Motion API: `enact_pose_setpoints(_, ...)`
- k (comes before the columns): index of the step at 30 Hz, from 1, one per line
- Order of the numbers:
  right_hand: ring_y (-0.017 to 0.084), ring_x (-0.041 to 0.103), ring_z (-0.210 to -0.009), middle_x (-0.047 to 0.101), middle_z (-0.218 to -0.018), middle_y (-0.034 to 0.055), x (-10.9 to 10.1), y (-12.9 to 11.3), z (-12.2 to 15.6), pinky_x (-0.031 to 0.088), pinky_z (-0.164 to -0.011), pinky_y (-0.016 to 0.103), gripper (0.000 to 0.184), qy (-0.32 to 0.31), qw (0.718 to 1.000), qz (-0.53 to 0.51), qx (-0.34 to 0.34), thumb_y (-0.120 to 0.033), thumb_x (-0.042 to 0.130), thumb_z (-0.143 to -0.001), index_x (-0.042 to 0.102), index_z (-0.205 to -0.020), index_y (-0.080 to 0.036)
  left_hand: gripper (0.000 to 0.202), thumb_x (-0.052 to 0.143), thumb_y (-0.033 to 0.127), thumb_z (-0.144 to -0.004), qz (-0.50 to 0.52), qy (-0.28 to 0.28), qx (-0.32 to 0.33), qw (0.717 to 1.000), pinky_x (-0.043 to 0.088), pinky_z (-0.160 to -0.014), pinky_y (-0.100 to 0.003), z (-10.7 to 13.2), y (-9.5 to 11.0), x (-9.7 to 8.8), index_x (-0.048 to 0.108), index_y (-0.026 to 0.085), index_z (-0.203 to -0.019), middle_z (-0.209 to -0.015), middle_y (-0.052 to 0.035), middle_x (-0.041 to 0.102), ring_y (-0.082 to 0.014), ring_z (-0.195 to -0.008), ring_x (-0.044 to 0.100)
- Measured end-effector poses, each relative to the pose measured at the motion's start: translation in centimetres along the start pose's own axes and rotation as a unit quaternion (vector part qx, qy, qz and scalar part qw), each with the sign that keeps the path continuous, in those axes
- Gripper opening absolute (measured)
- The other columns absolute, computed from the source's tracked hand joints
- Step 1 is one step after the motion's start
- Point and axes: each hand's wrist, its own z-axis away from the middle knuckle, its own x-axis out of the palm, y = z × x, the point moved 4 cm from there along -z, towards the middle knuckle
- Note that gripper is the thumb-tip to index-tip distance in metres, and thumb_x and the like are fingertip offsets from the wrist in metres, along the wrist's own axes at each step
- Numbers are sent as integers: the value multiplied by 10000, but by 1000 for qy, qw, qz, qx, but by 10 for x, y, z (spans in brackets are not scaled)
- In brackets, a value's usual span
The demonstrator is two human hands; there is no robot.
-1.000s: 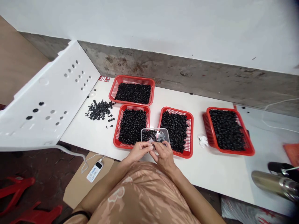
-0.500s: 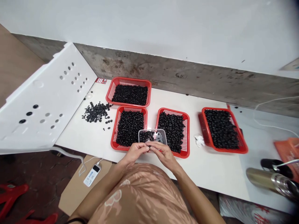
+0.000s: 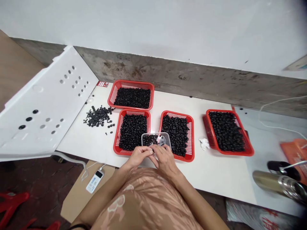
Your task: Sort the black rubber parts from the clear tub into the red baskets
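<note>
My left hand point(image 3: 140, 155) and my right hand point(image 3: 163, 157) meet at the table's front edge, fingertips pinched together around a small dark part that is mostly hidden. Just beyond them a clear plastic box point(image 3: 143, 140) holds small black pieces and some shiny bits. The box overlaps the view of two red baskets, the left basket point(image 3: 116, 145) and the right basket point(image 3: 191, 140), both full of small round black parts. Behind the left one stands another red basket point(image 3: 152, 95) with finer black pieces.
Loose black parts point(image 3: 98, 116) lie piled at left, beside a tilted white perforated panel point(image 3: 48, 105). Farther right stand a red basket point(image 3: 249, 150) of black parts, a crumpled white scrap point(image 3: 204, 143) and a metal flask point(image 3: 268, 180). A white power bank point(image 3: 94, 182) lies on cardboard below.
My right hand has turned and its fingers have curled in closer over the left fingertips. My left hand stays nearly in place. The view has shifted slightly.
</note>
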Motion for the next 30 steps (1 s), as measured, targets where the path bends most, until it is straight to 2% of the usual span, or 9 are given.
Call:
enact_pose_setpoints(3,198,636,-816,690,-915,86,3,-2,-5,368,-854,376,178,9,1000,23,-11,-250,475,-920,570,-1040,-160,247,674,368,-734,-6,7,-1,1000,399,-742,-265,0,1,-1,719,125,-742,-734,-39,675,-152,-704,544)
enact_pose_setpoints(5,190,633,-789,687,-872,70,2,-1,-6,365,-856,370,164,17,1000,16,-19,-244,481,-909,564,-1024,-162,289,675,405,-736,-1,-9,-13,1000,393,-712,-255,0,-1,-1,719,120,-752,-717,-36,670,-144,-679,529)
enact_pose_setpoints(10,203,633,-795,685,-887,83,3,1,-3,375,-905,410,187,24,999,14,-42,-228,489,-892,555,-1052,-158,338,670,458,-739,3,-37,-16,999,380,-692,-252,3,-5,-1,704,122,-710,-676,-25,657,-139,-649,510)
enact_pose_setpoints(16,206,617,-772,665,-867,112,17,-1,8,437,-925,429,230,37,996,37,-74,-203,442,-915,556,-1092,-109,341,618,447,-785,-53,-59,7,997,387,-752,-277,2,-10,-1,711,126,-719,-715,-40,682,-165,-689,543)
enact_pose_setpoints(22,187,617,-722,653,-780,76,29,-3,19,463,-949,433,201,26,995,42,-81,-167,397,-926,570,-1023,-132,352,635,453,-762,-72,-63,-4,995,399,-721,-278,4,-13,-1,702,123,-661,-675,-51,685,-174,-663,563)
enact_pose_setpoints(26,164,635,-712,682,-813,67,28,1,23,435,-979,431,179,31,998,12,-60,-177,437,-923,578,-1028,-141,373,608,467,-785,-85,-79,-2,993,411,-753,-287,4,-14,0,716,120,-697,-715,-64,701,-186,-714,578)
enact_pose_setpoints(28,153,642,-710,700,-831,56,21,11,22,423,-973,421,156,55,998,3,-36,-216,487,-917,598,-1009,-156,368,618,471,-779,-76,-59,-3,995,416,-758,-284,1,-16,-2,731,120,-785,-787,-72,711,-188,-754,586)
enact_pose_setpoints(30,142,644,-697,716,-840,50,8,28,19,428,-934,387,150,97,995,18,3,-257,534,-906,622,-983,-163,389,643,480,-757,-56,-8,-11,998,422,-743,-272,-3,-18,-7,729,124,-889,-863,-79,711,-182,-773,590)
